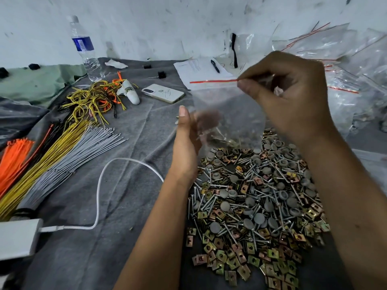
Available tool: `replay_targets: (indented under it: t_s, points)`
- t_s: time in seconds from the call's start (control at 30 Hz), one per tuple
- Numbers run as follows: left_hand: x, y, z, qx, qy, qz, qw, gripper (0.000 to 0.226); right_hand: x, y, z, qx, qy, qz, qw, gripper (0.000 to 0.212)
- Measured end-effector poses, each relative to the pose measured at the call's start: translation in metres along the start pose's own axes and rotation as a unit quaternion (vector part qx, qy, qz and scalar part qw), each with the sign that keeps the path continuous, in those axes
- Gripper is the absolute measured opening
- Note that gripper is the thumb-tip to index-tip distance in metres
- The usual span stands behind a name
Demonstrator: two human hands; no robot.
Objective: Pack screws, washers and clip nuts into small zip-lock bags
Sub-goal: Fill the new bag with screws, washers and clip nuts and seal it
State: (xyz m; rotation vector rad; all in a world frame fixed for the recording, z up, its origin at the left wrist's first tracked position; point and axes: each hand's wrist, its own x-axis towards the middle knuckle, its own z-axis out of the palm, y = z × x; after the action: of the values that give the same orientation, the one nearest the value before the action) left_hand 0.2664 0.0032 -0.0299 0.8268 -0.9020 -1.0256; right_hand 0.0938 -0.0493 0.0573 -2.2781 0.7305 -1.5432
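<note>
A small clear zip-lock bag with a red seal strip hangs above a big pile of screws, grey washers and brass clip nuts on the grey cloth. My right hand pinches the bag's top right corner at the red strip. My left hand holds the bag's lower left side, fingers seen blurred through the plastic. A few screws and parts lie in the bottom of the bag.
Spare zip-lock bags are heaped at the right. Bundles of orange, yellow and grey cable ties lie at the left, with a white cable, a phone, a water bottle, and paper with a pen.
</note>
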Motion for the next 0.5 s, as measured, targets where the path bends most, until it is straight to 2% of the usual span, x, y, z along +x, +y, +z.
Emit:
replay_targets:
  t_s: [0.13,0.27,0.33,0.43,0.5]
  points:
    - [0.0,0.0,0.003,0.025,-0.053,-0.049,0.997,0.074,0.012,-0.008,-0.001,0.035,0.021,0.042,0.998,0.006]
    - [-0.004,0.001,0.003,0.033,-0.15,-0.127,0.98,0.055,0.012,-0.002,-0.004,0.109,0.075,0.074,0.988,0.009]
    - [-0.007,0.001,0.002,0.04,-0.184,-0.176,0.966,0.056,0.005,0.014,-0.001,0.132,0.099,0.12,0.979,0.014]
    - [-0.007,-0.001,0.004,0.072,-0.168,-0.208,0.961,0.056,-0.02,0.051,0.011,0.131,0.06,0.26,0.955,0.016]
    - [-0.002,-0.007,0.003,0.11,-0.082,-0.164,0.977,0.046,-0.042,0.073,0.021,0.12,0.02,0.32,0.94,0.018]
